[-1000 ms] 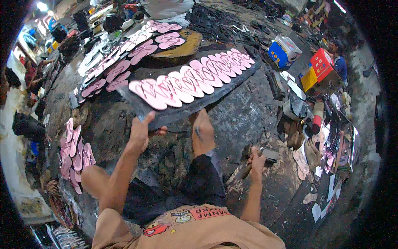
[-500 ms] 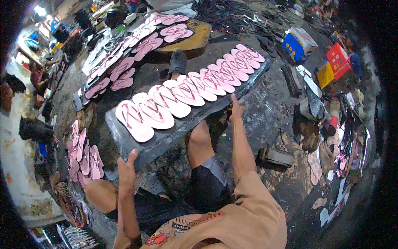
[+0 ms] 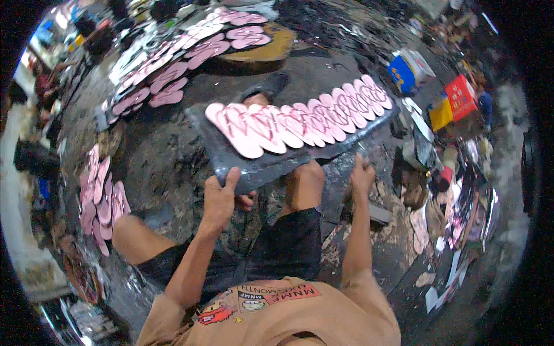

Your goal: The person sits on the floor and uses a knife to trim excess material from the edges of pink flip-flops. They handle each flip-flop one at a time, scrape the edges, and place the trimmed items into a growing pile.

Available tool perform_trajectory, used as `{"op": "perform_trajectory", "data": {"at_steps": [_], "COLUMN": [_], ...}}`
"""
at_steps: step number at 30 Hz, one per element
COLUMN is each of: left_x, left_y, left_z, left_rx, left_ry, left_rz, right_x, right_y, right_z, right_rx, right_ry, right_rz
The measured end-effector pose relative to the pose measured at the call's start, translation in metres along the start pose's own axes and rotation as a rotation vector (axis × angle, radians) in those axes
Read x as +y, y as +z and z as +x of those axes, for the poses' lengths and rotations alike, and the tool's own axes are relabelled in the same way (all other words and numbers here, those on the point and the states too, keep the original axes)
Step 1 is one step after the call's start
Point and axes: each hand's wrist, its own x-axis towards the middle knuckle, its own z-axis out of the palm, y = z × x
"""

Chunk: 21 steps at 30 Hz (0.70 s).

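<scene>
A long dark slab (image 3: 259, 172) bears a row of overlapping pink flip-flops (image 3: 311, 122) with dark-patterned straps. It lies tilted in front of me, its right end farther away. My left hand (image 3: 220, 199) grips the near left corner, thumb on top and fingers beneath. At the near edge toward the right, my right hand (image 3: 362, 176) has its fingers curled at the slab's underside; the exact contact is blurred. The slab passes over my right shin, and a dark sandal (image 3: 271, 86) shows just beyond it.
More pink flip-flops (image 3: 167, 86) lie in rows at far left, beside a yellowish wooden block (image 3: 262, 49). Another pile of flip-flops (image 3: 104, 199) is by my left knee. A blue-and-white box (image 3: 408, 72), a red box (image 3: 461, 99) and scattered scraps (image 3: 456, 219) are on the right.
The slab with its flip-flops has shifted to the right, and both my hands have moved right with it. My view has turned slightly.
</scene>
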Motion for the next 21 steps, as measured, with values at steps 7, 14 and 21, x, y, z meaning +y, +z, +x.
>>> {"op": "perform_trajectory", "data": {"at_steps": [7, 14, 21], "left_x": [-0.041, -0.04, -0.042], "left_y": [-0.029, -0.043, -0.031], "left_z": [-0.011, -0.02, -0.028], "left_rx": [0.204, 0.074, 0.023], "left_ry": [-0.252, -0.523, -0.545], "left_rz": [-0.221, -0.226, -0.33], "right_x": [-0.044, -0.023, -0.008], "right_y": [-0.016, -0.001, 0.031], "right_z": [-0.248, -0.298, -0.283], "right_rx": [-0.692, -0.944, -1.045], "right_ry": [0.085, 0.08, -0.201], "right_rz": [0.124, -0.19, -0.333]}}
